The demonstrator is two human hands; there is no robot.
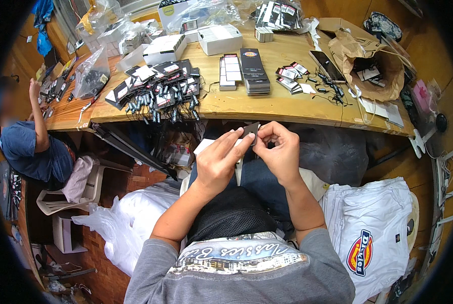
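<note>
My left hand [220, 158] and my right hand [279, 149] are raised together just below the front edge of the wooden table [287, 109]. Between their fingertips they pinch a small dark card tag [251, 131]. A thin white strip hangs down from the tag between my hands. On the table straight ahead lies a heap of dark tags with strings and fasteners [160, 91], and beside it several neat stacks of dark and white tags [247, 71]. A few small bundles of tags [290, 78] lie further right.
White boxes [219, 38] and clear plastic bags [92, 73] sit at the table's back. A brown paper bag [378, 66] and a phone [327, 65] lie at right. Folded white shirts [373, 228] are piled by my right side. Another person [29, 147] sits at left.
</note>
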